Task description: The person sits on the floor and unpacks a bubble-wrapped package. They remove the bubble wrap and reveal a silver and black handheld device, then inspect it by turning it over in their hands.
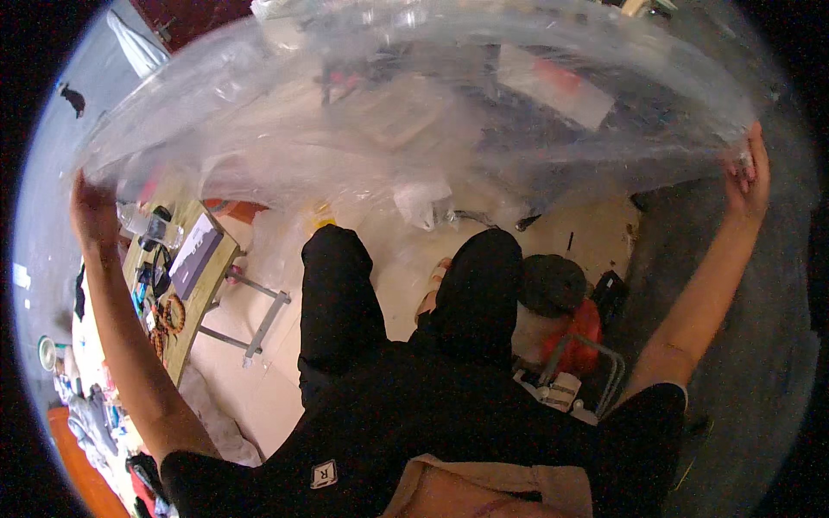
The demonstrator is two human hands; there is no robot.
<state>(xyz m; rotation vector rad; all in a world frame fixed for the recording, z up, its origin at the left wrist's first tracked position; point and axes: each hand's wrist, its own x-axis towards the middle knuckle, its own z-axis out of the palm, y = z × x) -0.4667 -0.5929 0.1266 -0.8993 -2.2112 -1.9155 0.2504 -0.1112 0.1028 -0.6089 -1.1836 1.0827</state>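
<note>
A wide sheet of clear plastic film (401, 123) stretches across the upper part of the view, between my two raised arms. My left hand (95, 207) grips its left edge, with the fingers mostly hidden behind the film. At the far right my right hand (748, 175) holds the opposite edge, its fingers curled into the plastic. The film bows away from me and blurs what lies behind it. Whether it is a single sheet or a bag I cannot tell. My knees, in black trousers (343, 285), are below its lower edge.
To the left stands a small wooden table (223, 249) bearing a purple-grey box (195, 256), a clear plastic container (165, 231) and bead bracelets (173, 315). On the right are a dark round object (552, 285), a red bag (575, 340) and a grey metal tube frame (612, 362).
</note>
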